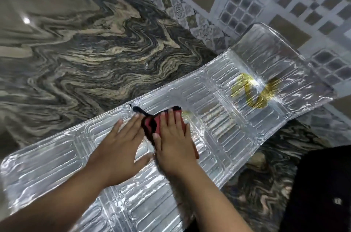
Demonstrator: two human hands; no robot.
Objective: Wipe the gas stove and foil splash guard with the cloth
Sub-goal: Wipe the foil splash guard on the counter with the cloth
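Midway through the foil splash guard (228, 117) at best — right hand (172, 140) flat on the red cloth (150, 127), left hand (121, 146) spread on foil just beside it, yellow smear (254, 91) beyond the fingertips untouched, gas stove not in view.

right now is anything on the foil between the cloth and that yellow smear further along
Nothing visible. The right hand presses the cloth flat on the foil splash guard, and the bare embossed foil runs uninterrupted to the yellow smear. The left hand rests on the foil beside the cloth, away from the smear.
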